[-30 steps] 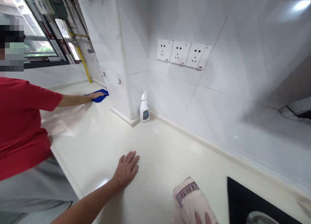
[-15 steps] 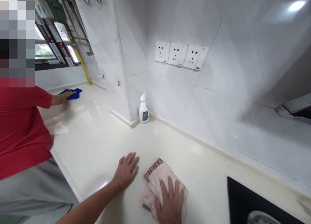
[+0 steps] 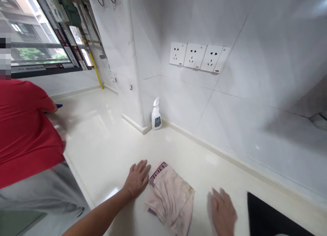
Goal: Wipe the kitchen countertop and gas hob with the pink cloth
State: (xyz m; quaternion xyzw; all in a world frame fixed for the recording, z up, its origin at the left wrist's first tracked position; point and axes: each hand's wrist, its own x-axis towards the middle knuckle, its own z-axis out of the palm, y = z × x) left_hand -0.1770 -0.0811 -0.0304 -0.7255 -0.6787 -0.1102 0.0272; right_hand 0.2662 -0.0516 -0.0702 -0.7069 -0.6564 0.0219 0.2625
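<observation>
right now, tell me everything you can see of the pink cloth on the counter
The pink cloth is pale pink, soft fabric, loosely folded and rumpled, lying flat on the glossy cream countertop. A purple striped band runs along its far corner, and brownish soiled patches show near its right edge. The left hand rests flat right at its far-left corner; contact cannot be told. The right hand, blurred, is apart to its right.

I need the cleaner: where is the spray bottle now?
The spray bottle stands left of centre in the head view, on the counter against the wall corner, below the sockets.
</observation>
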